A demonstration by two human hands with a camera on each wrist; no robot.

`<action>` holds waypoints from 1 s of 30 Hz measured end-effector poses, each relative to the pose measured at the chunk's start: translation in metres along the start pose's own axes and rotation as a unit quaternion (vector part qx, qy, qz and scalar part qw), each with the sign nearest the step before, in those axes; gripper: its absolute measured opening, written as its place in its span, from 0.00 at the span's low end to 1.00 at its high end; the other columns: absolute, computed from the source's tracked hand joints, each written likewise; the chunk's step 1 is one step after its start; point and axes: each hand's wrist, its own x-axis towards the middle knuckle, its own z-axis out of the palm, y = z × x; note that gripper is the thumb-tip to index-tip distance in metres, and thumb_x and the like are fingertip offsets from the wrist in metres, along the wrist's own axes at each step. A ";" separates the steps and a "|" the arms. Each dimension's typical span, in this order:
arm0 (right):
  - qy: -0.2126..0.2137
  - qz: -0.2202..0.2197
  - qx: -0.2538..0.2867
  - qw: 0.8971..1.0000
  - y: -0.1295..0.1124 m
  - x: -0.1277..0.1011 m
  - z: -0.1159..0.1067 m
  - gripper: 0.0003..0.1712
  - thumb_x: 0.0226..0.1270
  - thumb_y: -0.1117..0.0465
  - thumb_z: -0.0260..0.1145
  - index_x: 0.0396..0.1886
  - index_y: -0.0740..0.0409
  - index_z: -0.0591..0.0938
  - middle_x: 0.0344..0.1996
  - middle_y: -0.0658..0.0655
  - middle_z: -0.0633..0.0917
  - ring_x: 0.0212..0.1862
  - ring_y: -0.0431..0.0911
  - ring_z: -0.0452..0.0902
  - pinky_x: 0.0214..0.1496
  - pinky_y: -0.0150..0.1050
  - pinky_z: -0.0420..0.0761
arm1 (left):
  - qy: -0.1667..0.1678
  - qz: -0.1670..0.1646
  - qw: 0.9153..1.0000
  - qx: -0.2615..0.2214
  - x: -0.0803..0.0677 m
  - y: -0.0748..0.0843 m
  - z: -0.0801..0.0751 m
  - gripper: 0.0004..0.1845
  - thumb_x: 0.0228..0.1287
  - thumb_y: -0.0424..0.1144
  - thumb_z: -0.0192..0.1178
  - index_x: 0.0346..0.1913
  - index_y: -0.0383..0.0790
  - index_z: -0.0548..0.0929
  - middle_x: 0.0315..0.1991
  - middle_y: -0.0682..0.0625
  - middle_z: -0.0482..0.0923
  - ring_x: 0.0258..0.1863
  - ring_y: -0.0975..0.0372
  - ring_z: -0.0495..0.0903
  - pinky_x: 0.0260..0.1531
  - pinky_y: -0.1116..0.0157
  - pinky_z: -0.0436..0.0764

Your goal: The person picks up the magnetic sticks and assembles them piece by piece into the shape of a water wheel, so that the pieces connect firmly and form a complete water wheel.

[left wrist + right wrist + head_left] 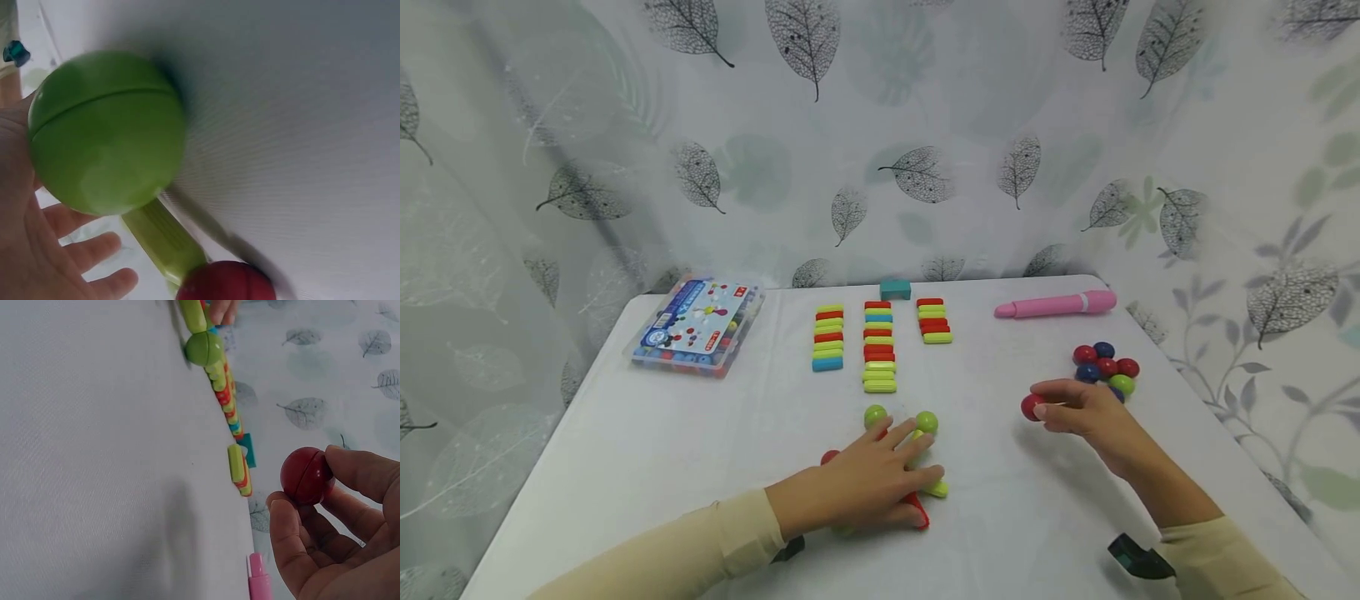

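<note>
My right hand (1093, 417) pinches a red ball (1032, 407) between thumb and fingers, held above the white table. The right wrist view shows this red ball (306, 476) whole, with a seam round it. My left hand (872, 479), fingers spread, lies over a figure of joined balls and rods and hides much of it. Green balls (927, 422) show beyond its fingertips, and a red rod (917, 512) shows below the thumb side. From the left wrist, a large green ball (106, 134) joins a yellow-green rod (165, 240) leading to a red ball (225, 284).
Right of my right hand sits a cluster of red, blue and green balls (1107, 367). Rows of coloured rods (878, 350) lie at mid-table, with a teal block (895, 289) behind. A pink pen-shaped object (1056, 305) lies back right; a clear parts box (696, 325) stands back left.
</note>
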 end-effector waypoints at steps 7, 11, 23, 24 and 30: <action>-0.028 0.019 0.016 0.999 0.002 0.001 0.016 0.35 0.70 0.52 0.70 0.69 0.66 0.74 0.58 0.63 0.82 0.54 0.48 0.82 0.53 0.36 0.85 | -0.023 -0.030 0.999 -0.029 0.018 0.001 -0.002 0.21 0.74 0.61 0.55 0.62 0.60 0.80 0.73 0.50 0.68 0.77 0.50 0.58 0.73 0.45 0.64; -0.042 0.021 0.023 0.999 0.003 0.001 0.027 0.34 0.70 0.53 0.70 0.68 0.66 0.74 0.58 0.63 0.82 0.54 0.49 0.81 0.53 0.37 0.85 | -0.028 -0.040 0.999 -0.022 0.024 0.003 0.000 0.17 0.72 0.57 0.60 0.59 0.61 0.84 0.73 0.50 0.69 0.77 0.50 0.59 0.73 0.45 0.64; -0.060 0.027 0.030 0.997 0.006 -0.001 0.043 0.32 0.69 0.53 0.71 0.67 0.65 0.76 0.57 0.61 0.82 0.54 0.49 0.80 0.53 0.39 0.86 | -0.003 -0.037 0.999 -0.018 0.026 0.008 -0.001 0.12 0.71 0.54 0.63 0.53 0.61 0.89 0.72 0.49 0.70 0.77 0.47 0.59 0.72 0.43 0.65; -0.064 0.028 0.030 0.997 0.006 -0.001 0.044 0.32 0.69 0.53 0.71 0.67 0.65 0.76 0.58 0.61 0.82 0.54 0.49 0.80 0.53 0.39 0.86 | -0.003 -0.036 0.999 -0.019 0.025 0.008 -0.002 0.12 0.71 0.54 0.63 0.53 0.61 0.88 0.73 0.49 0.70 0.77 0.48 0.59 0.72 0.44 0.65; -0.073 0.040 0.015 0.996 0.010 -0.003 0.056 0.30 0.67 0.52 0.72 0.64 0.61 0.80 0.55 0.59 0.84 0.52 0.49 0.79 0.51 0.38 0.84 | 0.004 -0.036 0.999 -0.020 0.023 0.008 -0.002 0.14 0.71 0.53 0.64 0.56 0.60 0.87 0.73 0.50 0.69 0.77 0.48 0.60 0.72 0.45 0.66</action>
